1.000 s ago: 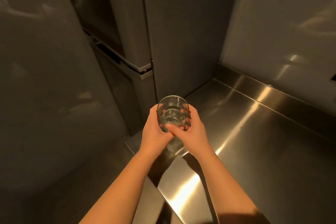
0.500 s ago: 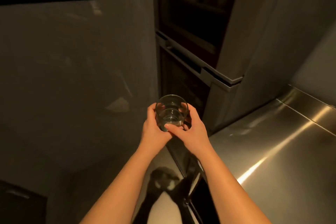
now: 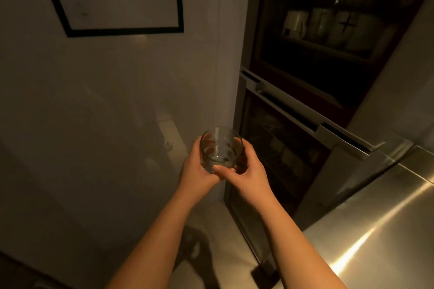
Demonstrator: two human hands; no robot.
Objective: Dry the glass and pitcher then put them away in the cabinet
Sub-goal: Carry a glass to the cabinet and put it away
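Glass [image 3: 220, 148]: clear tumbler, upright, cupped before the open cabinet [image 3: 328, 37] with left hand [image 3: 197, 171] and right hand [image 3: 249, 171] fingers curled round it; best carried level, then set on a free shelf clear of the mugs [image 3: 321, 26].

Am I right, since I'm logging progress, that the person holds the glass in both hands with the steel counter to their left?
Not quite. Both the left hand and right hand do hold the glass, but the head view shows the steel counter to their right.
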